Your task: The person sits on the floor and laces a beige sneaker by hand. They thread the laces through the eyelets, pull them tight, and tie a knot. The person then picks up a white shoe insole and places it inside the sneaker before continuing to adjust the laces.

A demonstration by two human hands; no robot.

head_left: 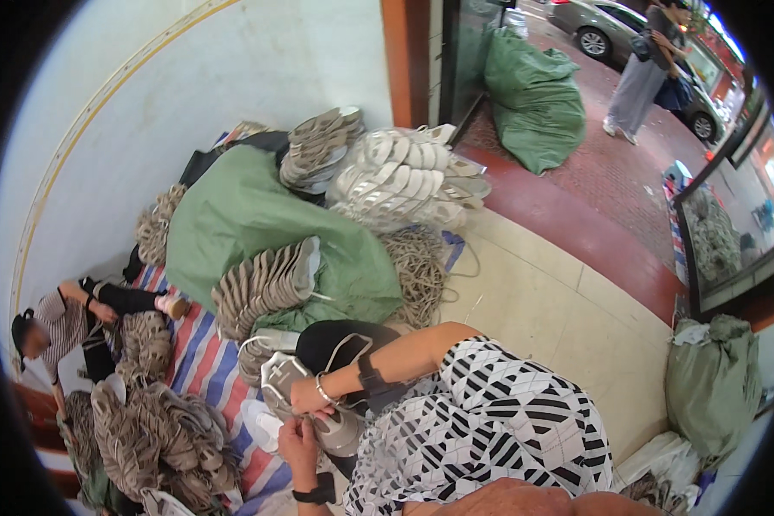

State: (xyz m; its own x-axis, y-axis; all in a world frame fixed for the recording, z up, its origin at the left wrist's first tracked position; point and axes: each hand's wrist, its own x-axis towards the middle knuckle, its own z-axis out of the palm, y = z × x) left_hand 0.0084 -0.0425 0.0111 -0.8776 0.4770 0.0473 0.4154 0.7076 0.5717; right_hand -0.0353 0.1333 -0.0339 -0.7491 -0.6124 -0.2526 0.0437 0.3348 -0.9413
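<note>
The two hands are close together over a grey-and-beige shoe upper, which lies across the person's black-clad lap; the right hand, with a bracelet and a black band behind it, is bent down onto the middle of the upper, its fingers curled; the left hand, a black band at its wrist too, is just below it at the upper's near edge, fingers drawn in; whether either one is clamped on the upper or on a lace I cannot tell, as the fingertips are too small and partly hidden; a pale lace loops over the dark knee beside the right forearm; a white, rounded piece lies just left of the left hand.

Beyond the knees a row of beige uppers leans on a large green sack; a tangle of laces lies to the right of that sack, below a clear bag of white uppers; a big heap of beige uppers lies on a red, white and blue striped sheet at the left, near a seated co-worker in a striped top; another green sack stands outside the doorway; one more stands at the right.
</note>
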